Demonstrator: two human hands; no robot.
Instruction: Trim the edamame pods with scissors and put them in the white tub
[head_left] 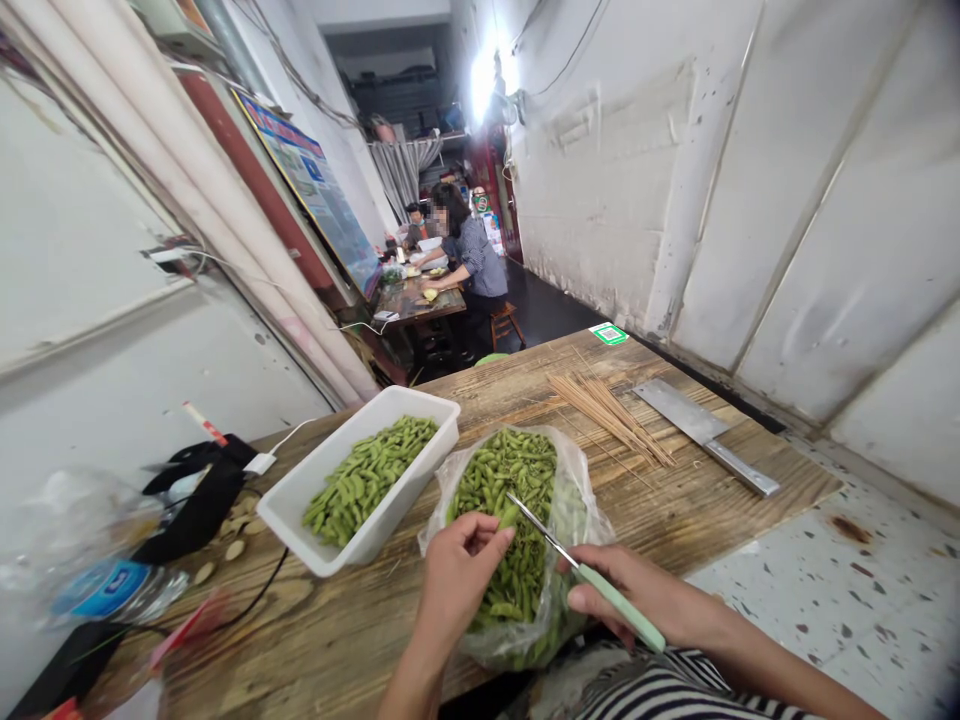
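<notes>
My left hand [459, 568] pinches a green edamame pod [508, 517] over a clear plastic bag [581, 500] full of pods. My right hand [645, 592] grips green-handled scissors [592, 576], whose blades point up and left and touch the held pod. The bag sits at the near edge of a wooden table [360, 630]. Just left of it stands a white rectangular tub [300, 500] partly filled with edamame [367, 475].
Bamboo skewers [611, 415] and a cleaver [705, 432] lie at the table's far right. A water bottle [105, 590], black cloth [199, 500], cable and peanuts lie at the left. Farther back, people sit at another table [416, 300]. A wall runs along the right.
</notes>
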